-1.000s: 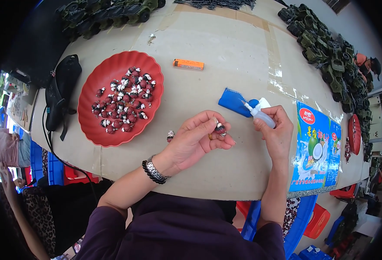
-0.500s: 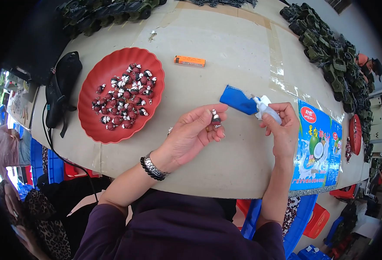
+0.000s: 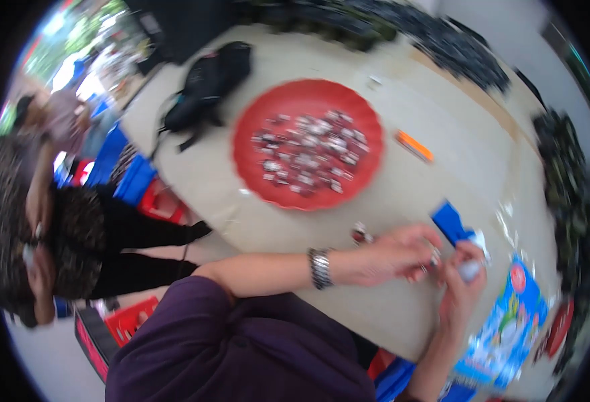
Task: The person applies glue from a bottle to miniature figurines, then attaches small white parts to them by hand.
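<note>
The picture is blurred by motion. My left hand (image 3: 395, 253), with a beaded bracelet at the wrist, pinches a small dark and silver piece (image 3: 434, 257) between its fingertips. My right hand (image 3: 461, 285) is closed around a small white tube (image 3: 470, 269) right next to that piece, and a blue card (image 3: 451, 222) lies just beyond the fingers. Another small piece (image 3: 360, 234) rests on the beige table (image 3: 442, 181) beside my left hand. A red round tray (image 3: 306, 194) full of several similar small pieces sits farther away.
An orange lighter (image 3: 413, 145) lies right of the tray. A black bag (image 3: 204, 90) sits at the table's far left edge. A blue printed packet (image 3: 509, 321) lies at the near right. Dark goods (image 3: 569, 187) line the far and right edges. A person (image 3: 60, 234) sits at left.
The view has swung left and tilted, now blurred, bringing the seated person into sight. My hands have drawn closer together, the tube nearly against the small piece.
</note>
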Demonstrator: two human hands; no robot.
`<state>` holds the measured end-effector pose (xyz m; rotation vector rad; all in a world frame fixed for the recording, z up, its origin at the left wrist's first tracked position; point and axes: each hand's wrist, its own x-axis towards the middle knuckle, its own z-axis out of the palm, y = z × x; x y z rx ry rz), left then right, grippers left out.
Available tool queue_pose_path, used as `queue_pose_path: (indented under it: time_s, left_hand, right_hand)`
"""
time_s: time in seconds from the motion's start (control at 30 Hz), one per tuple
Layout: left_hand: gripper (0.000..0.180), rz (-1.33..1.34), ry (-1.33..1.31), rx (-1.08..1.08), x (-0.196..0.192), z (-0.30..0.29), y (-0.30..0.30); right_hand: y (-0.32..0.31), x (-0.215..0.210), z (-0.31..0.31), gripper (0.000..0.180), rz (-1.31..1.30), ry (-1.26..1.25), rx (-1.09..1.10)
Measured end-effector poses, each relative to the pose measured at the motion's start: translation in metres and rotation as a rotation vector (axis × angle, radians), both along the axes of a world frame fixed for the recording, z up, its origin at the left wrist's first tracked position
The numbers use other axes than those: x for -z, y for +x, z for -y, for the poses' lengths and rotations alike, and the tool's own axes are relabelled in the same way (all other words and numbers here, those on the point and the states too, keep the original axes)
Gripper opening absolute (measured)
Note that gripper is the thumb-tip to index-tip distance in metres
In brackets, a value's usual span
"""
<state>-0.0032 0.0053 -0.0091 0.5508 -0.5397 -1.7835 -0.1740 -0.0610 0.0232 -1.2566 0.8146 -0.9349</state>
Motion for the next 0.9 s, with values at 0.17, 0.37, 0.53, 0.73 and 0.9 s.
queue_pose_path:
  time_s: [0.17,0.37,0.53,0.73,0.9]
  left_hand:
    - [0.033,-0.061,-0.19,0.086,0.002,0.004,-0.022]
    - [0.042,0.006,-0.147,0.001,0.006,0.005,-0.02]
    - [0.033,0.047,-0.12,0.002,-0.01,0.003,-0.013]
    - [0.026,0.211,-0.245,-0.105,0.002,0.004,-0.017]
    - [0.023,0.383,-0.243,-0.192,0.0,0.001,-0.017]
  right_hand:
    - [-0.027,0.014,-0.005,0.039,-0.137,-0.207,-0.08]
    - [-0.022,0.02,0.007,0.039,-0.112,-0.142,-0.251]
    - [-0.018,0.026,0.012,0.028,-0.081,-0.168,-0.153]
    - [-0.007,0.012,0.001,0.024,-0.029,-0.23,-0.034]
    - [-0.009,0.017,0.005,0.023,-0.039,-0.243,-0.08]
